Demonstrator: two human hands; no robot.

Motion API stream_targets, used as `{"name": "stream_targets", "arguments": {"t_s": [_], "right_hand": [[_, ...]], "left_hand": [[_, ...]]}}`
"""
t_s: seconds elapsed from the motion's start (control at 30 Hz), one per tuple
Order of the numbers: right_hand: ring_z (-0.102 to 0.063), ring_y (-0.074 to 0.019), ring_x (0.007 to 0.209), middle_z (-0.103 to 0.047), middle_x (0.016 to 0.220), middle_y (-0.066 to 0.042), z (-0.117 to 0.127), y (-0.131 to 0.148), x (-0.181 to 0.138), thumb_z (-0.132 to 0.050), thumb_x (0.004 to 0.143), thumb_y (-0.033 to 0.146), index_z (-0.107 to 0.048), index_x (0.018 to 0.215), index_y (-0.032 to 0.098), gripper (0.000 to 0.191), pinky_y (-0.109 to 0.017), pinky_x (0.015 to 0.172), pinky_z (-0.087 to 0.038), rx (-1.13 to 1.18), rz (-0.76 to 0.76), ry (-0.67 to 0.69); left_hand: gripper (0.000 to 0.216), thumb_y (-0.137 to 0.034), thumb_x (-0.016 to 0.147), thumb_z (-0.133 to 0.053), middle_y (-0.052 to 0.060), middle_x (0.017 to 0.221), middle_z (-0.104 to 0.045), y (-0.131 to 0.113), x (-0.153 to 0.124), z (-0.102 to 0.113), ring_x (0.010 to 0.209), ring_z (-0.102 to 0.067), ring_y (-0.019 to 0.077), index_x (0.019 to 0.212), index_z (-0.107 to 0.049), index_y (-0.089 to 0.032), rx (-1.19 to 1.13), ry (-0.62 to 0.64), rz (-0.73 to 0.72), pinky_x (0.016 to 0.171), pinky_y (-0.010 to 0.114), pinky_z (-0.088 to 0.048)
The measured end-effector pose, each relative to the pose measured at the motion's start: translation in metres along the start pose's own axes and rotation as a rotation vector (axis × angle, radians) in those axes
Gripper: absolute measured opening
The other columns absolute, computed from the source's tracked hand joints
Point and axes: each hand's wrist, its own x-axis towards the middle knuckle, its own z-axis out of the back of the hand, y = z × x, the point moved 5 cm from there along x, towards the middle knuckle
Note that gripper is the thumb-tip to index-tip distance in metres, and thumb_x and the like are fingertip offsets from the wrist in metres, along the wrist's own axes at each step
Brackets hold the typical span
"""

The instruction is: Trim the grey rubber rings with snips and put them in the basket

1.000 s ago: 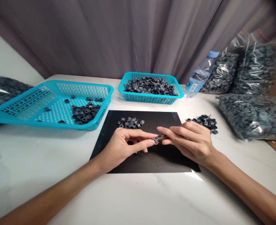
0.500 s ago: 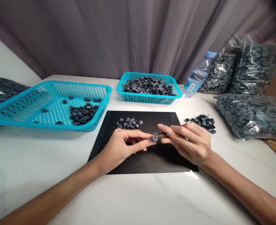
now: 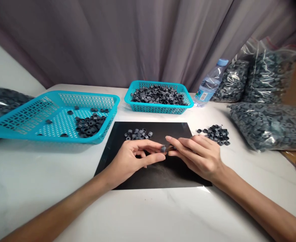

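Note:
Over the black mat, my left hand pinches a small grey plastic ring with its thumb and fingers. My right hand is closed on a slim brownish tool, most of which its fingers hide; its exact kind cannot be made out. The tool's tip meets the ring, and the two hands nearly touch. Just beyond my left hand, a loose group of grey rings lies on the mat. Beside my right hand, a pile of darker rings rests on the white table.
A large turquoise basket with some rings stands at left, and a smaller turquoise basket full of them at the back. A water bottle and bulging clear bags of grey parts stand at right. Another bag lies far left.
My right hand has shifted slightly left, closer to my left hand. The ring has turned a little between the left fingers, and its hole no longer faces me. The whole view has tilted slightly.

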Motion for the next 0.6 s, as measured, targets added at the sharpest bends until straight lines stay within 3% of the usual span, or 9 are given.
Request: {"name": "stream_targets", "arguments": {"t_s": [0.27, 0.4, 0.6], "right_hand": [[-0.055, -0.0135, 0.068, -0.073, 0.085, -0.004, -0.002, 0.004, 0.001, -0.073, 0.095, 0.022, -0.063, 0.133, 0.007, 0.042, -0.031, 0.063, -0.041, -0.059, 0.026, 0.043], [-0.059, -0.0145, 0.070, -0.073, 0.087, -0.004, -0.002, -0.004, 0.000, -0.069, 0.098, 0.024, -0.061, 0.136, 0.012, 0.040, -0.030, 0.066, -0.044, -0.043, -0.031, 0.052], [-0.063, -0.0156, 0.072, -0.074, 0.087, -0.005, -0.004, -0.011, -0.002, -0.069, 0.097, 0.021, -0.062, 0.134, 0.015, 0.038, -0.029, 0.069, -0.049, 0.034, -0.137, -0.004]], "left_hand": [[0.024, -0.035, 0.082, -0.083, 0.004, 0.089, -0.079, 0.006, 0.000, 0.001, 0.079, -0.071, 0.0172, 0.100, -0.080, -0.020, -0.040, -0.002, 0.071, 0.051, 0.018, -0.049], [0.027, -0.037, 0.082, -0.084, 0.005, 0.083, -0.078, 0.004, 0.001, 0.002, 0.074, -0.069, 0.0158, 0.098, -0.078, -0.017, -0.084, -0.008, 0.083, 0.051, 0.018, -0.047], [0.028, -0.038, 0.083, -0.083, 0.009, 0.094, -0.081, 0.003, 0.002, 0.001, 0.077, -0.070, 0.0171, 0.100, -0.078, -0.017, -0.107, 0.004, 0.082, 0.051, 0.019, -0.046]]}}
